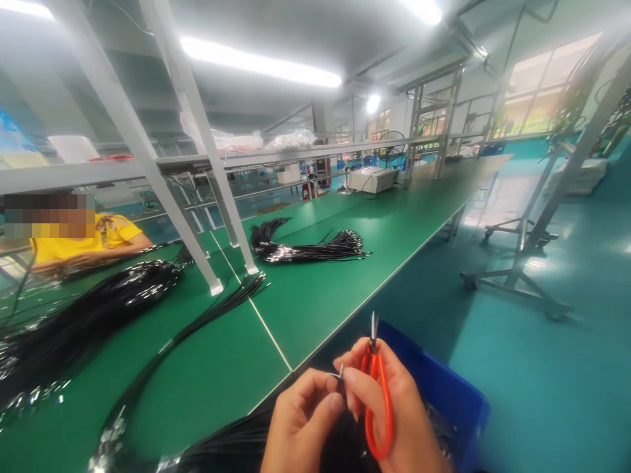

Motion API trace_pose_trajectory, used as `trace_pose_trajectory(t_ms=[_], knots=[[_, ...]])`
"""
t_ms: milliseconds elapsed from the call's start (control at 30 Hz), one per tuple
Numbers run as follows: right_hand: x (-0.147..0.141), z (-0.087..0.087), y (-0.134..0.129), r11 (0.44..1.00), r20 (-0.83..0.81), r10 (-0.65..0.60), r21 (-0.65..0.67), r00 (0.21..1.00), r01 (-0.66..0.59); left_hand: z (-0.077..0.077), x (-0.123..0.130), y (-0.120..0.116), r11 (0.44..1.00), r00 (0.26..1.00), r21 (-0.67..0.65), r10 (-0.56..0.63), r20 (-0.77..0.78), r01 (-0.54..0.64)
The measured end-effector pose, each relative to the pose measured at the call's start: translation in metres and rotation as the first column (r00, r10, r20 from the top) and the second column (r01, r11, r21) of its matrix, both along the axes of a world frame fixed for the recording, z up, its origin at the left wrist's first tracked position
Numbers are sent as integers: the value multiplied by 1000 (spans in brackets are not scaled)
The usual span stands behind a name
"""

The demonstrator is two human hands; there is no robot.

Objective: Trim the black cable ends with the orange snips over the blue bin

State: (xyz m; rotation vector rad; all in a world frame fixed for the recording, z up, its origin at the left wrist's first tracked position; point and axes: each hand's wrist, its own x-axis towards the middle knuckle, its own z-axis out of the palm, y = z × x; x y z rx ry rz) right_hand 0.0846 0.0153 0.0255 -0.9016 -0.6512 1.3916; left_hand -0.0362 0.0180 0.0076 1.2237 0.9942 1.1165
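My right hand (pixel 394 394) has red-handled scissors (pixel 385 420) hooked in it, their short blades pointing up and away. Its thumb and forefinger also reach to a small thin cable end (pixel 340 373), pale at the tip. My left hand (pixel 300 417) pinches at this same piece, fingertips nearly touching those of the right; its exact form is too small to tell. Under both hands, a bundle of black cables (pixel 227 447) runs off to the left, partly hidden by them. It seems to join the curved black bundle lying on the green table (pixel 207 374).
A blue bin (pixel 444 374) stands below my right hand. Another cable bundle (pixel 310 249) lies farther along the table, and a large heap of cables (pixel 98 322) at left, near a person in yellow (pixel 121 233). Grey shelf posts (pixel 217 164) rise from the table. A wheeled metal stand (pixel 525 243) is at right.
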Motion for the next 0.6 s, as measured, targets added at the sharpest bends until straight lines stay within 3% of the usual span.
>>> trace_pose_trajectory(t_ms=[133, 233, 300, 467, 600], knots=[[-2, -1, -1, 998, 185, -50, 58, 981, 40, 3, 5, -2, 995, 995, -65, 83, 48, -79], [0, -8, -2, 983, 354, -170, 128, 920, 132, 4, 9, -3, 979, 981, -105, 183, 58, -176], [3, -13, -1, 953, 431, -274, 242, 860, 182, 4, 11, -2, 974, 978, -102, 206, 45, -201], [4, -22, 0, 812, 614, -494, 579, 616, 75, 5, 8, -1, 988, 987, -79, 142, 70, -136], [2, -22, 3, 686, 601, -661, 727, 450, 37, 7, 5, -2, 996, 997, -62, 65, 41, -62]])
